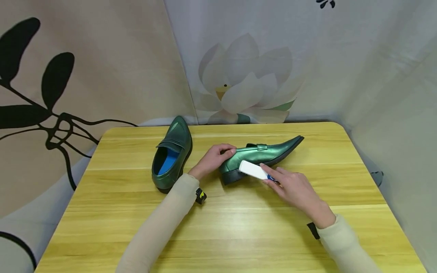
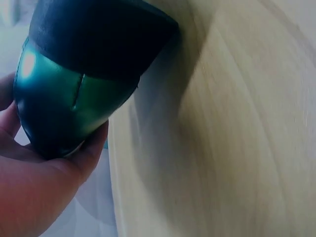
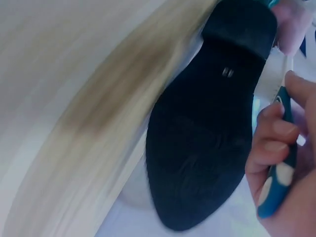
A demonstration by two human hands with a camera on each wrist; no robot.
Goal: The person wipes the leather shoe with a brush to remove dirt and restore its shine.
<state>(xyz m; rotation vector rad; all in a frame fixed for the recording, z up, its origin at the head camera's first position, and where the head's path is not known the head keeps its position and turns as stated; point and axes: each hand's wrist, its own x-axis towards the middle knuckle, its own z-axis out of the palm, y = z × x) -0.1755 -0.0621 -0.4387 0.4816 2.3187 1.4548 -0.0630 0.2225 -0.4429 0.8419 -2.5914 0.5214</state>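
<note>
The hands were apart from each other, each clamped on something: the left hand (image 1: pixel 216 157) gripped the held shoe (image 1: pixel 244 156) at the back of its opening, and the right hand (image 1: pixel 295 189) held a brush (image 1: pixel 252 169) by its handle, fingers curled round it. Behind everything hung a pale cloth (image 1: pixel 129 57), printed on the left with dark leaves (image 1: pixel 58 81) and in the far middle with a large pale flower (image 1: pixel 246 91). In front of it was a wooden table (image 1: pixel 232 239) with yellowish grain. Cream sleeves (image 1: pixel 164 223) reached in from the near left and near right. The held shoe, shiny green, was over the far middle of the table, heel to the left and toe to the far right, its dark sole (image 3: pixel 202 138) turned to the right wrist view; whether it touched the table could not be told. To its left, a standing shoe (image 1: pixel 177 134) in green sat upright on the table, toe to the far side, and in its opening lay a blue insole (image 1: pixel 168 161). The brush, blue and white along its handle, had its white head in front of the heel end of the held shoe; contact was unclear. A black wrist device (image 1: pixel 200 196) on the left arm bore a yellow mark. Smallest was a pale marking (image 3: pixel 227 72) on the sole, near the heel, too blurred to read
</note>
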